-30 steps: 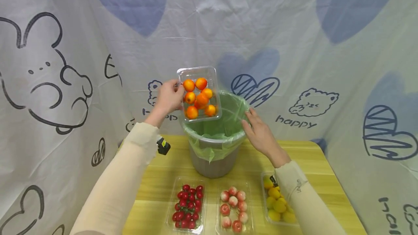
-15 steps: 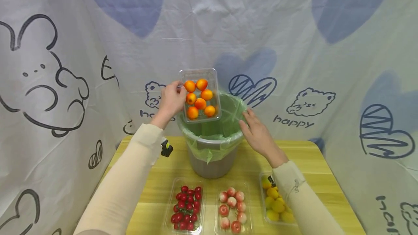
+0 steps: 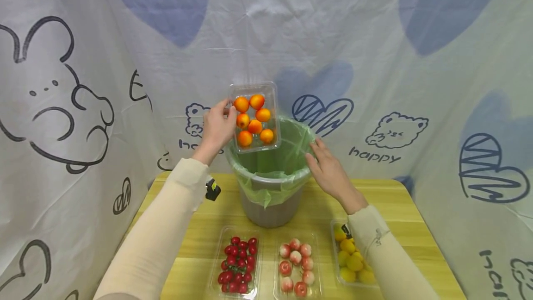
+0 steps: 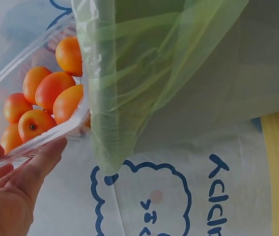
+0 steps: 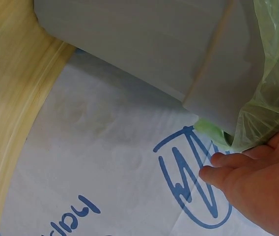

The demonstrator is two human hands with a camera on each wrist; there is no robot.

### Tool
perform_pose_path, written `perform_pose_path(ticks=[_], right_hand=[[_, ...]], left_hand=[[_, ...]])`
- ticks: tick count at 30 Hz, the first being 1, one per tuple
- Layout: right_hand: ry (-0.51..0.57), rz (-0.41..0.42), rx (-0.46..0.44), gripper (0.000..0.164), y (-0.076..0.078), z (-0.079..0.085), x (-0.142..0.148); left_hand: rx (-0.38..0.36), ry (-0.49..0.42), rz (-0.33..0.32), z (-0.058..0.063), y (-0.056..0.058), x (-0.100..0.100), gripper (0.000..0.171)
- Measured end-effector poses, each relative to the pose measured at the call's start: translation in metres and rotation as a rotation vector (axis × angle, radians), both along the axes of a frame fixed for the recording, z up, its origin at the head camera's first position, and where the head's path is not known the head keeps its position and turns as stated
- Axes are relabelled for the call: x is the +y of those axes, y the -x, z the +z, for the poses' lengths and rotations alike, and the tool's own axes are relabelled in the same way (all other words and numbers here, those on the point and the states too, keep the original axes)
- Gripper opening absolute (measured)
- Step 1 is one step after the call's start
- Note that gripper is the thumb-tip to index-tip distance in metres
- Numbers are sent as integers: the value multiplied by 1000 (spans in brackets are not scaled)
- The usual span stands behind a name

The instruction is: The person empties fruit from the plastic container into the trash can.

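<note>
a clear plastic box [image 3: 251, 90] tilts by the far left rim of the bin, its left edge pinched in the left hand [image 3: 218, 126]. several smooth, round orange fruits [image 3: 255, 127] lie loosely inside. the grey bin [image 3: 270, 214] stands upright, its green bag [image 3: 266, 193] folded over the rim beside the right hand [image 3: 331, 170].

Head from above, wrists close, bin [image 3: 272, 211] shared

Both arms stretch forward, sleeved almost to the hands. The left arm [image 3: 154, 230] slants inward to a bare left wrist [image 3: 205, 153]; the left grip [image 3: 219, 126] pinches between thumb and fingers. The right arm [image 3: 387, 249] also slants inward, the right grip [image 3: 331, 170] with fingers extended, thumb apart.
</note>
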State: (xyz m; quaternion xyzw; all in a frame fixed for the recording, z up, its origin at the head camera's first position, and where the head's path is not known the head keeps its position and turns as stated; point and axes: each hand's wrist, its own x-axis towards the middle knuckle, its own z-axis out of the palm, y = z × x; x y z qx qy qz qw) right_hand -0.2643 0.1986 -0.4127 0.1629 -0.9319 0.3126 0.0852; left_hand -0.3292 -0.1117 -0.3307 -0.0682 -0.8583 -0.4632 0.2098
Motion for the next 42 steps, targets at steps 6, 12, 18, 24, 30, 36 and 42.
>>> perform_pose_path(ticks=[6, 12, 18, 24, 30, 36, 42], right_hand=[[-10, -7, -6, 65, 2, -1, 0], [-7, -5, -19, 66, 1, -1, 1], [-1, 0, -19, 66, 1, 0, 1], [0, -3, -14, 66, 0, 3, 1], [-4, -3, -17, 66, -1, 2, 0], [-2, 3, -7, 65, 0, 1, 1], [-1, 2, -8, 65, 1, -1, 1]], left_hand=[[34, -25, -6, -1, 0, 1, 42], [52, -25, -12, -2, 1, 1, 44], [70, -29, -9, -2, -1, 3, 44], [136, -53, -17, -2, 0, 4, 41], [164, -83, -31, -3, -1, 4, 41], [168, -88, -34, -4, -2, 5, 41], [172, -98, -27, -5, -1, 5, 41]])
